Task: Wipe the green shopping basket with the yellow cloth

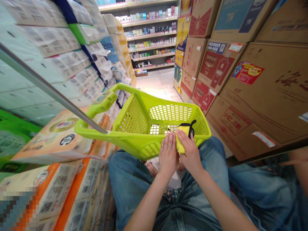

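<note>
A lime-green plastic shopping basket (134, 122) stands tilted in front of my knees, its metal pull handle (48, 86) running up to the left. Both my hands meet at its near rim. My right hand (191, 154) is closed on a small yellow cloth pouch with a black strap (184, 133), held just above the rim. My left hand (168, 155) lies beside it, fingers straight and together, touching the pouch's left side. The basket's inside looks bare apart from the pouch.
Stacked tissue packs (60, 70) wall the left side, with orange and white packs (72, 179) beside my left knee. Brown cartons (260, 93) pile up on the right. A tiled aisle (158, 83) leads to shelves of goods (154, 35). Another person's jeans-clad leg (264, 192) is at the right.
</note>
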`<action>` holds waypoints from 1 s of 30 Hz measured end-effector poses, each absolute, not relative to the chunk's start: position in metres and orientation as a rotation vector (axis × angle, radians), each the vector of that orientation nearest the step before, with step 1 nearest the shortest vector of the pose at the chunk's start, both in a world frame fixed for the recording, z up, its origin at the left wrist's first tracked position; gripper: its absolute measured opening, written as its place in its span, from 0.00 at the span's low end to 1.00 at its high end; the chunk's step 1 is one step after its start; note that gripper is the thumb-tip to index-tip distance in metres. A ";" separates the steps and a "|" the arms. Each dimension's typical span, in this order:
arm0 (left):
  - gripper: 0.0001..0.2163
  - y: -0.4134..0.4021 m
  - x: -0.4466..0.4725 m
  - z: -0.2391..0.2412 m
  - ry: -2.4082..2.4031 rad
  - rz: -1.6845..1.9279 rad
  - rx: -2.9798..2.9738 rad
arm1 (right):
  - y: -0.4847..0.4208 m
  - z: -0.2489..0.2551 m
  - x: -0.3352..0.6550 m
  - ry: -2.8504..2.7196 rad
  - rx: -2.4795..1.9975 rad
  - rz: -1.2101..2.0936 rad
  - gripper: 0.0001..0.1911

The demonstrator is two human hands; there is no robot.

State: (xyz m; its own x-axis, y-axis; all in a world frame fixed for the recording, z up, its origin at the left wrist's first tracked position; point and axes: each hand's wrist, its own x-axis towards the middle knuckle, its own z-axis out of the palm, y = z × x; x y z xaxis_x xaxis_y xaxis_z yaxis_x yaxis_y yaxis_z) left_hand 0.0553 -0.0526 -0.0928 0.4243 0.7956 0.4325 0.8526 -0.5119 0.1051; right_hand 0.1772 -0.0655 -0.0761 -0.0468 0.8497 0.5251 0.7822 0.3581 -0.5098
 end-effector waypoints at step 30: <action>0.34 -0.053 0.054 -0.091 -1.484 -0.669 -2.566 | -0.079 -0.081 0.174 -1.842 -1.471 0.048 0.44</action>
